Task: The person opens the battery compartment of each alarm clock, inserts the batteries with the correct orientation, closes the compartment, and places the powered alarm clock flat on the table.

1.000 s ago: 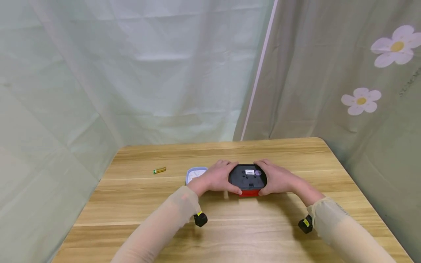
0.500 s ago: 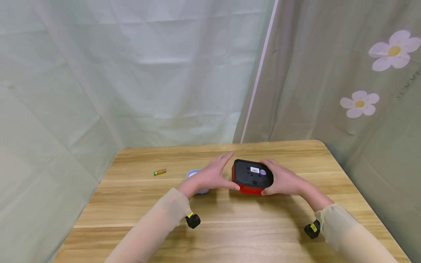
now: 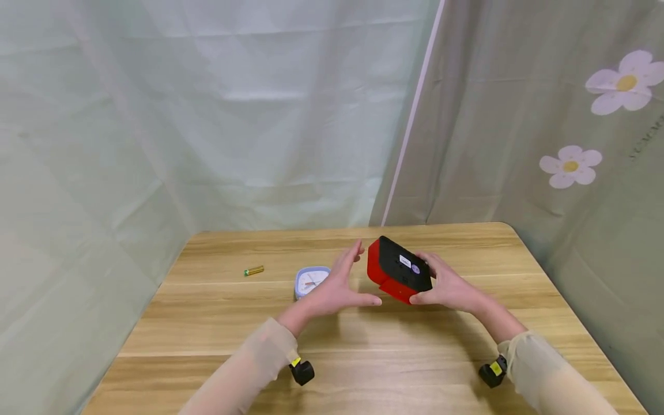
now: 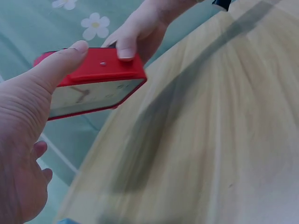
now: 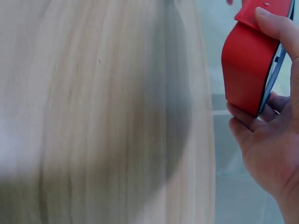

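A red alarm clock [image 3: 399,268] with a black back is gripped by my right hand [image 3: 448,285], thumb on its near side and fingers at the far side. It is tilted above the table, its back facing up. In the left wrist view, the white dial of the red clock [image 4: 100,72] points downward. My left hand [image 3: 334,288] is spread beside the clock's left end, thumb and fingers apart, holding nothing. Behind the left wrist, a light-blue clock [image 3: 309,281] with a white face lies partly hidden on the table.
One gold and green battery [image 3: 254,271] lies on the wooden table [image 3: 218,323] at the left. Pale curtains [image 3: 270,127] hang behind the table's far edge. A black wrist camera [image 3: 302,372] sits under the left sleeve, another black camera [image 3: 493,372] under the right.
Both hands held the red clock at first; the left hand has let go and drawn back left. The right hand has lifted and tilted the clock, its left end rising. More of the blue clock shows.
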`<state>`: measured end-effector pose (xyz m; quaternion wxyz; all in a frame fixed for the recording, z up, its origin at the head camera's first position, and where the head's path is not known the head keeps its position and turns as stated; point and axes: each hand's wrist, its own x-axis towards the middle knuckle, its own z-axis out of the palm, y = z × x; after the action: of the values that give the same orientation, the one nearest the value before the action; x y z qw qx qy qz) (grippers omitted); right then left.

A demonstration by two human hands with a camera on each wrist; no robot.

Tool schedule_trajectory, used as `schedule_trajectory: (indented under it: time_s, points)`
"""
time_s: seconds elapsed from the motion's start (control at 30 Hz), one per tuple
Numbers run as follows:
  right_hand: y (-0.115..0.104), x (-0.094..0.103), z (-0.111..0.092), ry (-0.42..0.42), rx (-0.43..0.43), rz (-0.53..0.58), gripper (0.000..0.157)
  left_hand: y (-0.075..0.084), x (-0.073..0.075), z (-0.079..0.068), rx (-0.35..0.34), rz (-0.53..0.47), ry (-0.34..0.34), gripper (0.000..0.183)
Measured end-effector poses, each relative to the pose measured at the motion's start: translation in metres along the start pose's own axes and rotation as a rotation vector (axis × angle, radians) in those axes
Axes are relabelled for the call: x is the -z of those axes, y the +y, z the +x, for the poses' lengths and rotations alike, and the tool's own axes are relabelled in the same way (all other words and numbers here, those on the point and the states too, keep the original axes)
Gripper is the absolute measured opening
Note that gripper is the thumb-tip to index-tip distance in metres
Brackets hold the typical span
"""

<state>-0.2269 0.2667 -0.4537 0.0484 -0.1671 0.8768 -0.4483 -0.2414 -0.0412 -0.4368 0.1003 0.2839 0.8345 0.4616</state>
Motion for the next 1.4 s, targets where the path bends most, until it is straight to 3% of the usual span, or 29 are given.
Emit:
schedule_trajectory:
  time_s: [0.23, 0.4, 0.67, 0.97, 1.4]
  points:
    - [-0.002, -0.007, 0.003, -0.024, 0.011, 0.180, 0.092, -0.001, -0.020, 0.005, -0.012, -0.131, 0.008, 0.119]
    - [-0.007, -0.011, 0.003, -0.043, 0.031, 0.250, 0.091, -0.001, -0.027, 0.010, -0.046, -0.191, 0.024, 0.108]
    - [-0.011, -0.014, 0.001, -0.057, 0.039, 0.281, 0.093, -0.004, -0.026, 0.016, -0.023, -0.285, 0.045, 0.103]
    - [-0.013, -0.016, -0.001, -0.087, 0.012, 0.297, 0.095, -0.007, -0.026, 0.018, -0.030, -0.335, -0.020, 0.093]
    - [-0.014, -0.019, 0.000, -0.116, 0.044, 0.356, 0.091, -0.007, -0.026, 0.022, -0.109, -0.457, -0.047, 0.087]
